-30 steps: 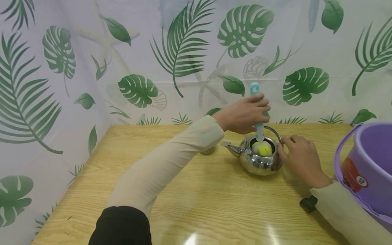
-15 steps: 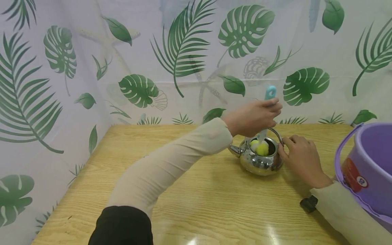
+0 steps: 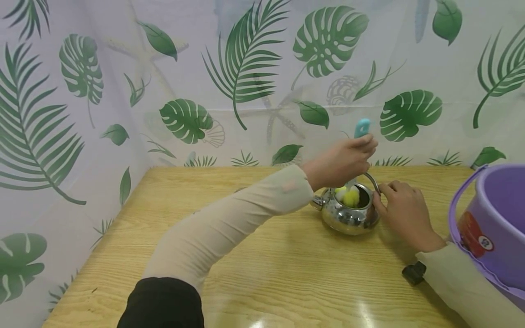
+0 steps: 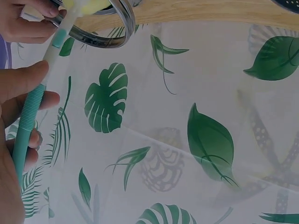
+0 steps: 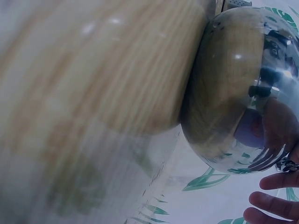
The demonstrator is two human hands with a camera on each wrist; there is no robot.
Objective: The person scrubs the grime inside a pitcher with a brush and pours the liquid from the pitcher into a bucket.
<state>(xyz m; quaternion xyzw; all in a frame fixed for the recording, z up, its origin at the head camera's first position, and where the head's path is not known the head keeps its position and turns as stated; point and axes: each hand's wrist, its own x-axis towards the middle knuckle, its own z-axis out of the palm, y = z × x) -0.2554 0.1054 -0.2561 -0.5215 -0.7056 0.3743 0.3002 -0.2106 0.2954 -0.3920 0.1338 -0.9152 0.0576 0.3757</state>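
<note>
Clearly ribbed handle (left wrist only)

In your head view, the teal brush with a ribbed grip and pale neck leans toward one o'clock, its yellow-and-white head inside the round opening of your shiny silver kettle, upright on the counter, spout toward nine.

The left hand has a good grip on a teal brush, yellow end up near the kettle handle, which the right hand is pinching. Leafy backdrop behind.
</note>
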